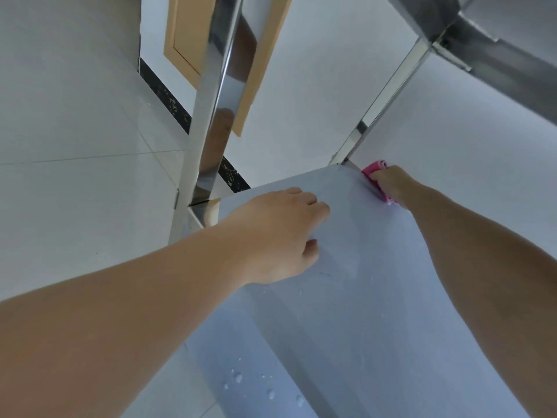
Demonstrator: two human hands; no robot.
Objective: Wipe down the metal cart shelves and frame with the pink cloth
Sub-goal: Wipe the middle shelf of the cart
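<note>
Head view: the pale tiled floor [75,116] fills the 9 o'clock side, and the cart's lower shelf [346,312] runs from 6 o'clock up toward the centre. An upper shelf [497,46] crosses the 1 o'clock corner, joined to the lower one by a thin far post [388,95]. A broad shiny near post [211,116] rises at 11 o'clock.

The left hand [280,233] rests on the lower shelf near the centre, fingers loosely bent and holding nothing. The right hand [391,182] is at 2 o'clock, fingers clamped round the bunched pink cloth [373,168]. The cloth lies on the shelf's far right edge, just beside the foot of the far post. Water droplets [238,377] sit on the shelf at 7 o'clock, well apart from the cloth.

The likeliest trouble is the bracing left hand: the metal looks slick, and weight leaned onto it could make it slide. The cloth is bunched small and sits right on the rim, so a hard stroke could carry it over the edge or skip the corner at the post. The near droplets could easily be missed.
</note>
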